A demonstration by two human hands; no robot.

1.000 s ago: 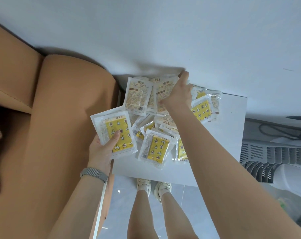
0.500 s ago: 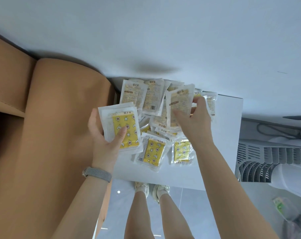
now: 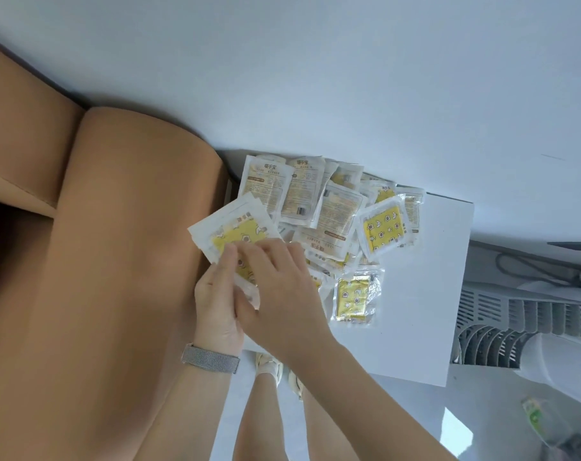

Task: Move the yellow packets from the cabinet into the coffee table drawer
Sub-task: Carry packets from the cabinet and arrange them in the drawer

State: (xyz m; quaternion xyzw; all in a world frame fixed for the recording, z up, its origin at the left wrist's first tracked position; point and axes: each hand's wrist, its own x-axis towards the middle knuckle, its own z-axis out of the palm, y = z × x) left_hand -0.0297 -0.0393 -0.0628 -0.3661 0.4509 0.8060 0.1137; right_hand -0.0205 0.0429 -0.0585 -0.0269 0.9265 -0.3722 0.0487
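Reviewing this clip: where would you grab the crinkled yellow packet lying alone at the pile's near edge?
Probably pinch the crinkled yellow packet by its clear sealed border on the right side, coming from the bare cabinet top. It lies flat, no other packet covers that edge, and both hands are busy to its left.

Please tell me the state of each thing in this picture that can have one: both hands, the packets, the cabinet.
left hand: holds a stack of yellow packets from below, thumb on top.
right hand: lies over the held stack, fingers on it.
held stack: lifted, tilted, yellow face up.
packet pile: loose, overlapping, most with the printed back up.
single packet: flat, yellow face up, at the pile's near edge.
white cabinet: top partly covered by packets.
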